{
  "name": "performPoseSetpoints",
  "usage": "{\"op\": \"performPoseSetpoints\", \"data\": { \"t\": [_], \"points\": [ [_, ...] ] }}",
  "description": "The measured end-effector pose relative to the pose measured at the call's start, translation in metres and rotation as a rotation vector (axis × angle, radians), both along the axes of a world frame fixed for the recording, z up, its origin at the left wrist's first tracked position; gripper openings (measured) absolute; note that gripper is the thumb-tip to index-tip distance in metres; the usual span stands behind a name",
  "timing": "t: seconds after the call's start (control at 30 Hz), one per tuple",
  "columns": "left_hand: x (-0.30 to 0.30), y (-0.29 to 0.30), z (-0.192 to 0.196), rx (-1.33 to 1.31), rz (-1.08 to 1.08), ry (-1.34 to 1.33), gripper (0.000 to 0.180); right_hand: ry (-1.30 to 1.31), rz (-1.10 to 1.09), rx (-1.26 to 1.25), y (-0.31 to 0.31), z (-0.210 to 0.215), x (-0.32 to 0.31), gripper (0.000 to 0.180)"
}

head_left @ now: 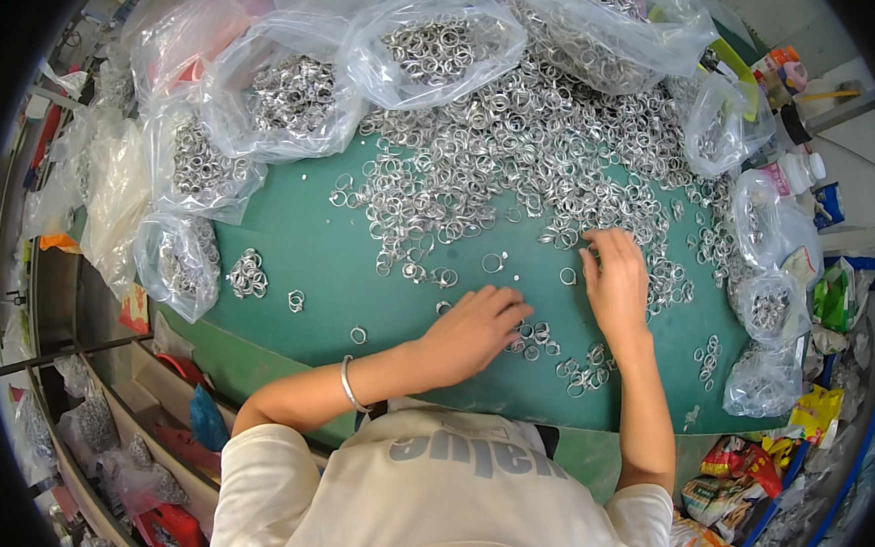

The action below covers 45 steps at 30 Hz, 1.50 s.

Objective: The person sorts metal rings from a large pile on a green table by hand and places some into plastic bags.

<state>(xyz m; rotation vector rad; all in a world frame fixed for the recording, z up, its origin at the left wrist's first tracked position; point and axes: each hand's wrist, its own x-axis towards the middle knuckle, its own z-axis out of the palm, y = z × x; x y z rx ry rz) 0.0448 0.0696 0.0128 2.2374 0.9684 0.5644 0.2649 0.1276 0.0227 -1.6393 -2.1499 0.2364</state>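
Observation:
Silvery metal rings (pixel 491 160) lie in a large loose heap on the green tabletop (pixel 304 221). My right hand (pixel 616 278) is at the near edge of this heap, its fingers bent and apart, fingertips at the rings. My left hand (pixel 473 333), with a bangle on the wrist, reaches in from the left with its fingers apart. Its fingertips are beside a small cluster of rings (pixel 540 342), and I see nothing held in it. Another small cluster of rings (pixel 586 373) lies nearer me. A single ring (pixel 568 277) sits between my hands.
Clear plastic bags of rings (pixel 296 92) line the back and left side. Smaller bags (pixel 775 303) stand along the right edge. Separate ring piles (pixel 246 275) lie at left. Open drawers (pixel 155 411) are at lower left, and colourful packets (pixel 740 466) at lower right.

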Motion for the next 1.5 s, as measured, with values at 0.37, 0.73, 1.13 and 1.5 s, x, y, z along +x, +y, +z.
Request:
{"op": "performPoseSetpoints", "data": {
  "t": [0.37, 0.73, 1.13, 1.5],
  "points": [
    [-0.009, 0.043, 0.003, 0.143, 0.269, 0.063, 0.034, 0.205, 0.129, 0.033, -0.002, 0.001, -0.015, 0.01],
    [0.008, 0.013, 0.007, 0.015, 0.072, 0.022, 0.034, 0.155, 0.095, -0.051, -0.038, 0.009, 0.002, 0.005],
    [0.031, -0.009, 0.001, 0.127, -0.034, 0.074, 0.054, 0.013, 0.115, -0.289, -0.072, 0.028, 0.006, 0.021],
    [0.019, -0.032, -0.017, 0.156, -0.019, 0.138, 0.043, 0.04, 0.116, -0.343, -0.078, 0.031, 0.004, 0.019]
  ]
}}
